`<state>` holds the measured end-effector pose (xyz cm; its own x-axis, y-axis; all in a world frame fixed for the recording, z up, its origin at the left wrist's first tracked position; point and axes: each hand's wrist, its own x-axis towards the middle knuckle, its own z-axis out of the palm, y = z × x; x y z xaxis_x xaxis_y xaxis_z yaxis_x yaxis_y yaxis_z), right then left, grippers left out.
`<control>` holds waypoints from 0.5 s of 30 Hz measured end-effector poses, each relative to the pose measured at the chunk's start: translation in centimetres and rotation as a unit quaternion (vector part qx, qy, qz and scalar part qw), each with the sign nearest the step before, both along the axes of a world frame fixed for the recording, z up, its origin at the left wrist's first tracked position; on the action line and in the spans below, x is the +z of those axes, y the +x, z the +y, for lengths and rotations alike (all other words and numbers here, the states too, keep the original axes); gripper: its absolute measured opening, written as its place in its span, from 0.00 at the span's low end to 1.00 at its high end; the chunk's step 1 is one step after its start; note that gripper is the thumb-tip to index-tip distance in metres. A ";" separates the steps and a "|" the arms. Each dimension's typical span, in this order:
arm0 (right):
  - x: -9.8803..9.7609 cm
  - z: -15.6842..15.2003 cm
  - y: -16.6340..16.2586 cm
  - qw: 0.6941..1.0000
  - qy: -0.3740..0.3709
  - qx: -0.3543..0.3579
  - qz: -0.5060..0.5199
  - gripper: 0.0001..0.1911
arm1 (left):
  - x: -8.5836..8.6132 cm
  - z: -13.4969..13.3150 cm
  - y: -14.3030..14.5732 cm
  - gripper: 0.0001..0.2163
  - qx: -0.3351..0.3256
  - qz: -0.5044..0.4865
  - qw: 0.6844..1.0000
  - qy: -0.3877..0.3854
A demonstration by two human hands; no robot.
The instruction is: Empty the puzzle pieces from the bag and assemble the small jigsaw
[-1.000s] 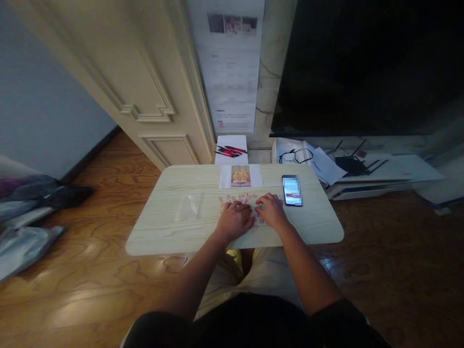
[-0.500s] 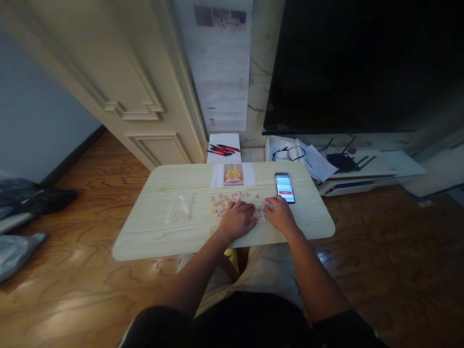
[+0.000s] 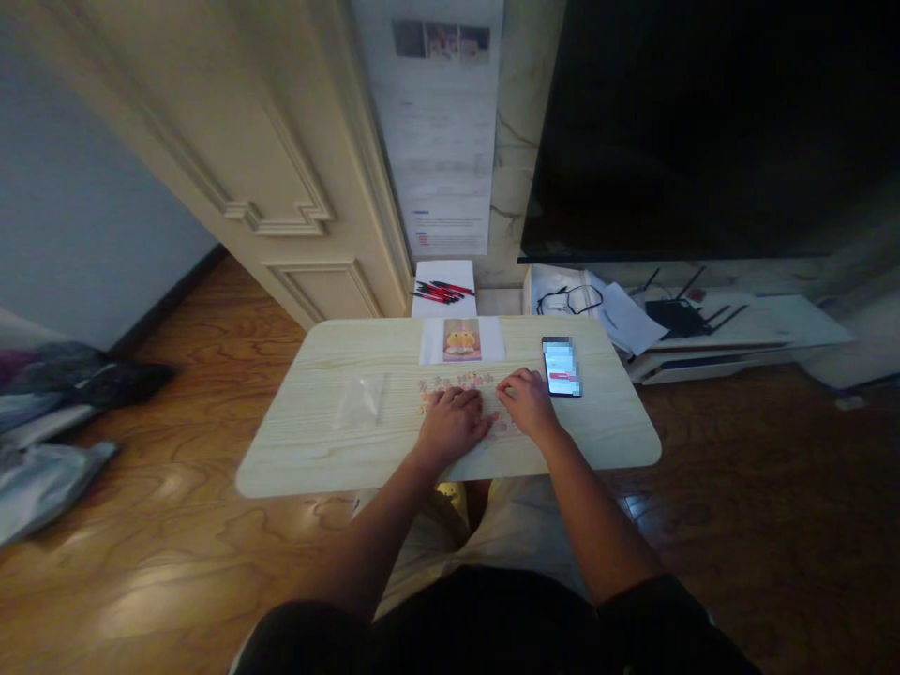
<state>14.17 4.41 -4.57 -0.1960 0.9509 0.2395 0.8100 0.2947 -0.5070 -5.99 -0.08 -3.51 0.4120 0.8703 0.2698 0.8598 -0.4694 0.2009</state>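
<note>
Small pinkish jigsaw puzzle pieces (image 3: 437, 385) lie loose on the pale wood-grain table (image 3: 394, 459). My left hand (image 3: 456, 424) rests flat over the near part of this pile, fingers stretched out, covering some of the pieces. Just to its right, my right hand (image 3: 529, 405) is held with thumb and fingertips pinched together; whatever is between them is too small to make out. Below the right hand's fingers, a few more puzzle pieces (image 3: 501, 427) sit close together. Beyond the pile lies a printed picture (image 3: 462, 340) of yellow figures on a white sheet.
A lit phone (image 3: 561, 366) lies right of my right hand. To the left is a clear plastic bag (image 3: 360, 401). Behind the table, red and black pens (image 3: 442, 292) rest on a white surface, and a black router (image 3: 676, 317) stands on a low cabinet.
My right hand has shifted left and slightly away from me, its fingertips now pinched at the upper right of the pile. My left hand stays over the pieces. The camera view has turned slightly left.
</note>
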 end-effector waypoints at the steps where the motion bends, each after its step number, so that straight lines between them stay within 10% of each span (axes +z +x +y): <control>1: -0.1 -0.2 -0.1 1.000 -0.004 0.014 -0.001 0.01 | 0.0 0.0 0.1 0.16 0.000 -0.001 1.000 0.004; 15: -0.5 -1.5 0.3 0.996 -0.039 -0.057 -0.060 0.07 | -0.2 -0.2 1.7 0.13 -0.052 -0.011 0.999 -0.006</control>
